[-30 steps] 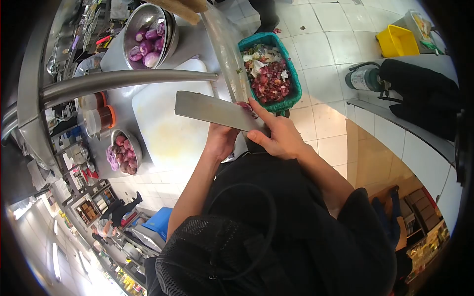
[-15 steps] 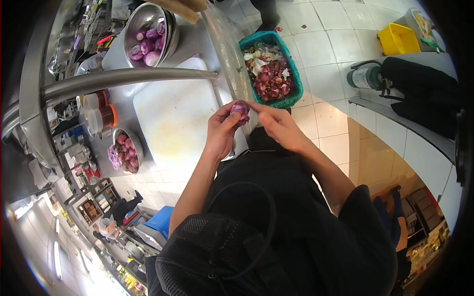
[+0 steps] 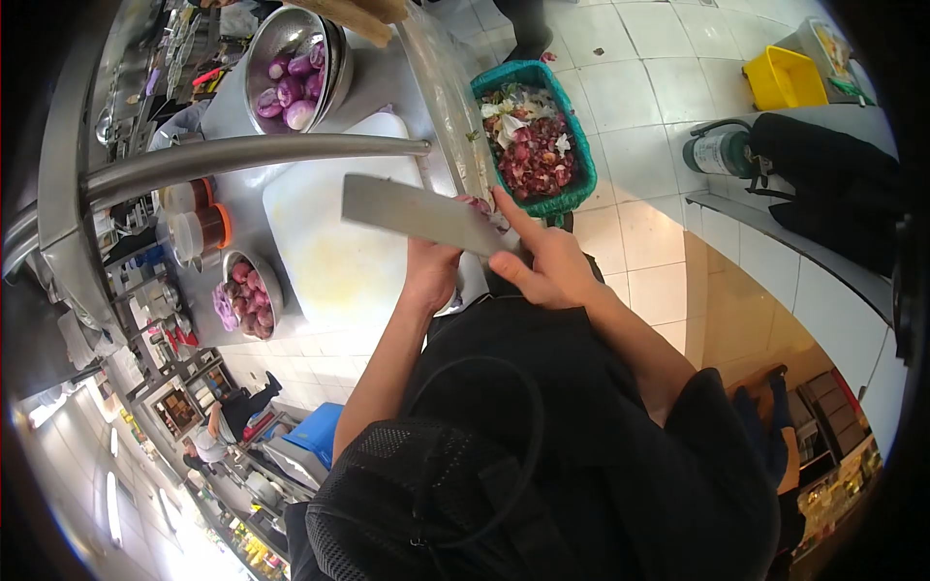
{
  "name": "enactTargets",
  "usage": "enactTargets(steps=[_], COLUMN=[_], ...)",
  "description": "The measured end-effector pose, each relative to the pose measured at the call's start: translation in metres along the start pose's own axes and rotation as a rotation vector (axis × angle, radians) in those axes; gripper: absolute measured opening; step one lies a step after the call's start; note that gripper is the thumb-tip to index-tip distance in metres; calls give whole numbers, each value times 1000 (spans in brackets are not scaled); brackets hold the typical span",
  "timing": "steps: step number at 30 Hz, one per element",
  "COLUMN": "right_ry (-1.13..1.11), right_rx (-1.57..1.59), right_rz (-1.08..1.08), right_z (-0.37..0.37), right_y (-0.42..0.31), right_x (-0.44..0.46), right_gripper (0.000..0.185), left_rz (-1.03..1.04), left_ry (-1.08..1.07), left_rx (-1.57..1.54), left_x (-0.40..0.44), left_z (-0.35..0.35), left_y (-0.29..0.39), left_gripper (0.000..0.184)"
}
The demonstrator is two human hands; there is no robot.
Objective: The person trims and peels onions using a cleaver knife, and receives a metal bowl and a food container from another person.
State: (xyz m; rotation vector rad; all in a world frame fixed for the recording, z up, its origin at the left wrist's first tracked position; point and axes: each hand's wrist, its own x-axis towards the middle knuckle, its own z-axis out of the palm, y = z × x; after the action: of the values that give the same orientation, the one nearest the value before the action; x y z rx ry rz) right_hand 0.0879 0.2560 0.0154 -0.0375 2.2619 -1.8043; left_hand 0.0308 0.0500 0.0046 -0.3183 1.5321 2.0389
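Observation:
My right hand (image 3: 554,269) grips a broad-bladed cleaver (image 3: 412,212), its thumb near the blade's base and its index finger stretched forward. The blade lies across the view above my left hand (image 3: 429,277). Behind it, a purple onion (image 3: 478,204) shows only in part, held in my left hand, whose fingers are mostly covered by the blade. Both hands are over the near edge of a white cutting board (image 3: 315,208). Whether the blade touches the onion I cannot tell.
Peeled purple onions (image 3: 291,92) fill a steel bowl (image 3: 256,60) at the far end of the counter. Another bowl (image 3: 277,283) holds reddish onions. A green-lined bin (image 3: 585,160) of skins stands on the floor. A steel rail (image 3: 262,152) crosses above the board.
The cleaver blade has swung up into view over my left hand and covers most of the onion. My right hand has turned and shifted slightly down, with its thumb now showing.

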Motion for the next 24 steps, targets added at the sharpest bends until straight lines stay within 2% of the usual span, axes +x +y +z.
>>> enactTargets(steps=[1, 4, 8, 10, 11, 13, 14, 16, 20, 24], right_ry=[-32, -45, -40, 7, 6, 51, 50, -84, 19, 16], right_rx=[-73, -161, -129, 77, 73, 463, 467, 809, 684, 758], right_rz=[-2, 7, 25, 15, 13, -51, -53, 186, 205, 294], right_z=[3, 3, 5, 13, 17, 22, 20, 2, 7, 6], right_y=[3, -3, -5, 6, 13, 18, 20, 9, 25, 37], right_x=[1, 0, 0, -1, -1, 3, 1, 2, 12, 15], right_gripper=[92, 93, 93, 85, 85, 70, 70, 59, 62, 64], left_rz=[-71, -74, -85, -9, -6, -12, -11, -14, -17, -27], left_ry=[9, 35, 83, 14, 13, -2, 1, 49, -7, -52], left_rx=[-49, -61, -36, 44, 41, 33, 36, 84, 142, 162], left_x=[-1, -4, -5, -8, -7, -6, -7, -8, -9, -11], left_z=[2, 3, 5, 7, 7, 6, 5, 7, 12, 9], left_y=[4, 5, 8, 9, 8, 9, 10, 11, 12, 14], left_gripper=[47, 49, 49, 47, 47, 48, 48, 49, 53, 59])
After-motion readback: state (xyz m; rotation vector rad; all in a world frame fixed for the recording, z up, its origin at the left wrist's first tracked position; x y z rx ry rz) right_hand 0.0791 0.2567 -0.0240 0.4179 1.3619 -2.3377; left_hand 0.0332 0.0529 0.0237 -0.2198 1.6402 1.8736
